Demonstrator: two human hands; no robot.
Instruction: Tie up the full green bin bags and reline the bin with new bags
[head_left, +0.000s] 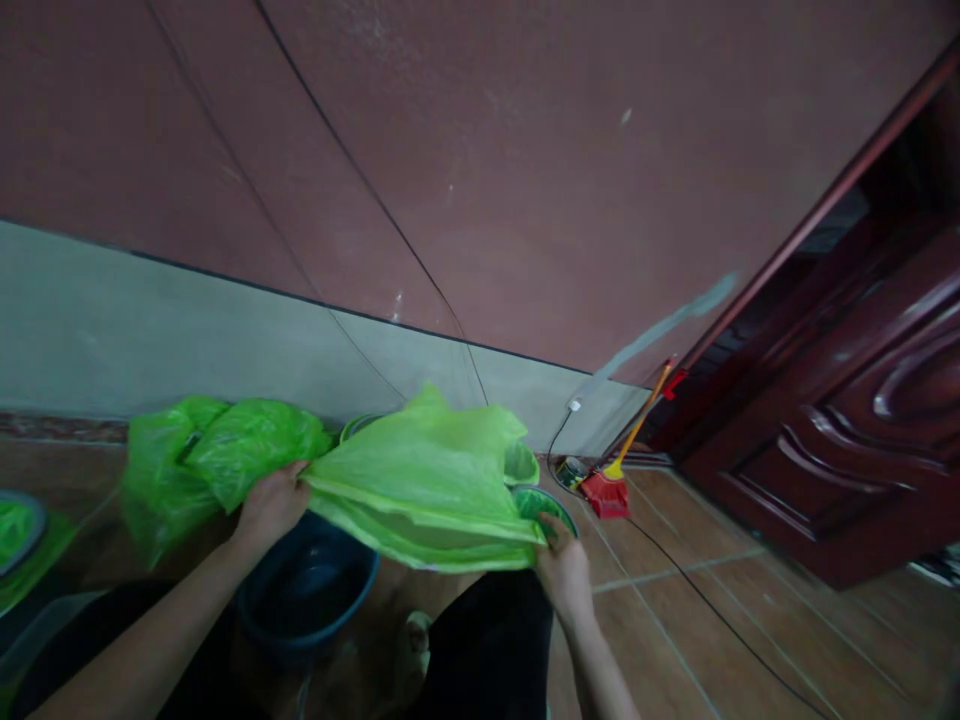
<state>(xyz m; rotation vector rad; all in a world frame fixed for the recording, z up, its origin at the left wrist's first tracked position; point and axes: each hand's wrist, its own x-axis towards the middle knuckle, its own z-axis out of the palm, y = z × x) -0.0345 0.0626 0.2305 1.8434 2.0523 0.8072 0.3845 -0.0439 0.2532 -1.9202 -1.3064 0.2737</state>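
Observation:
I hold a light green plastic bag (427, 480) stretched flat between both hands, above my knees. My left hand (271, 505) is closed on the bag's left end. My right hand (564, 570) pinches its lower right corner. Under the bag, between my arms, sits a dark blue bucket (304, 590). More crumpled green plastic bags (210, 450) lie just left of my left hand.
A green-lined container (541, 502) sits on the tiled floor behind my right hand, another one (16, 530) at the far left. A red and yellow broom (619, 470) leans by the dark wooden door (847, 400). A black cable (697, 590) runs across the floor.

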